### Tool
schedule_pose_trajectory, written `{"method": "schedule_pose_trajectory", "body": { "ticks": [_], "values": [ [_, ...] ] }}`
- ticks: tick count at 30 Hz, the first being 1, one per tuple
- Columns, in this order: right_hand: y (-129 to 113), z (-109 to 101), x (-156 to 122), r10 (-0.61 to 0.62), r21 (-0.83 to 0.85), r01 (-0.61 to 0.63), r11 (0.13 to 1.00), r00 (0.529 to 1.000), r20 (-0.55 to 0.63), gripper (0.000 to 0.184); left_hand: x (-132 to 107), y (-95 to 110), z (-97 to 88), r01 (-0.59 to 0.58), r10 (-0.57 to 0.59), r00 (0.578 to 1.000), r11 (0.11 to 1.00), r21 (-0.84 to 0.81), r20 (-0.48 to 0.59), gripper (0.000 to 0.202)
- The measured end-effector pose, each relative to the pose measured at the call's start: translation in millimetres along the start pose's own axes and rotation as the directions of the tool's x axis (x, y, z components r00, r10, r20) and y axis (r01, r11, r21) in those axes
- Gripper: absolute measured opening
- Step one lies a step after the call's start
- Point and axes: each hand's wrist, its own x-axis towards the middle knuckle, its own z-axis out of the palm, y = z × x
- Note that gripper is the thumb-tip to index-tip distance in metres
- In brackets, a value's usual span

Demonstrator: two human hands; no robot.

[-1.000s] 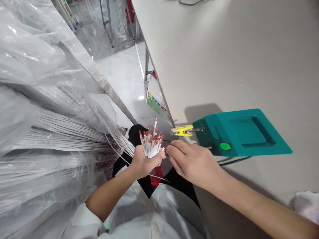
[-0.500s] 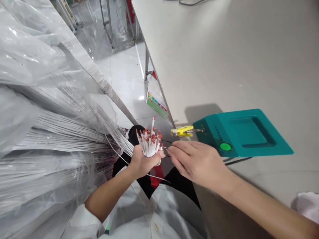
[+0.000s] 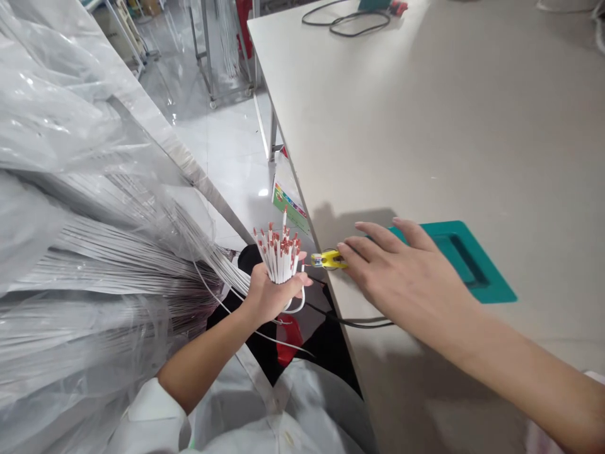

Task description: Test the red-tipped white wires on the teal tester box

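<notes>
My left hand [image 3: 269,293] is closed around a bundle of thin white wires with red tips [image 3: 278,252], held upright just off the table's near edge. My right hand [image 3: 406,277] reaches left over a teal box [image 3: 472,265] on the table. Its thumb and fingers pinch a yellow clip [image 3: 326,258] that sticks out from the box's left end. Much of the box is hidden under that hand. One white wire loops from the bundle toward the clip.
A grey table [image 3: 425,126] fills the right side, with a black cable [image 3: 350,22] coiled at its far end. Long white wires in clear plastic sheeting [image 3: 94,221] lie on the left. A black cord [image 3: 350,321] runs from the box.
My right hand has moved from beside the bundle up onto the yellow clip, covering the box's green button. The bundle in my left hand shifted slightly left. The view tilted up.
</notes>
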Motion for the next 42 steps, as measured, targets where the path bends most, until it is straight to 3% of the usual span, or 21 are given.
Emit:
{"method": "schedule_pose_trajectory", "body": {
  "ticks": [7,14,21,27,32,35,38,40,42],
  "values": [
    [6.0,0.0,6.1,-0.030,0.012,0.029,0.999,0.999,0.044,0.025,6.1,3.6,10.0,0.007,-0.006,1.000,0.999,-0.032,0.019,0.044],
    [7.4,1.7,4.7,-0.012,0.016,0.011,1.000,1.000,0.022,0.030,7.6,5.3,16.6,-0.004,0.005,0.998,1.000,0.020,-0.061,0.037],
    [10.9,0.5,4.4,0.022,0.048,-0.027,0.998,0.994,0.111,0.021,12.1,-4.7,15.9,-0.013,0.022,0.996,0.994,0.109,-0.086,0.029],
    [6.5,2.8,2.0,0.024,0.019,-0.026,0.999,0.993,0.112,0.049,10.5,-2.9,16.2,-0.014,0.025,0.995,0.994,0.112,-0.092,0.028],
    [4.8,3.9,2.9,0.020,0.023,-0.023,0.999,0.992,0.122,0.055,6.8,-1.9,12.2,-0.029,0.036,0.996,0.995,0.092,-0.076,0.034],
    [6.7,4.0,2.9,0.022,0.049,-0.026,0.998,0.998,0.064,0.054,3.3,-1.9,9.6,-0.011,0.019,0.995,0.996,0.085,-0.099,0.032],
    [2.2,1.1,0.2,0.020,0.096,-0.012,0.995,0.996,-0.086,0.043,-0.4,-0.4,5.8,-0.016,0.024,0.994,0.997,0.069,-0.110,0.030],
    [-8.5,-1.8,-2.8,0.059,0.170,-0.021,0.985,0.973,-0.221,0.025,-3.1,1.4,1.9,-0.032,0.038,0.993,0.998,0.055,-0.112,0.027],
    [-24.5,-3.5,-5.2,0.178,0.320,-0.068,0.945,0.928,-0.327,0.020,-6.4,2.9,-3.1,-0.041,0.046,0.994,0.998,0.047,-0.103,0.020]
  ]
}}
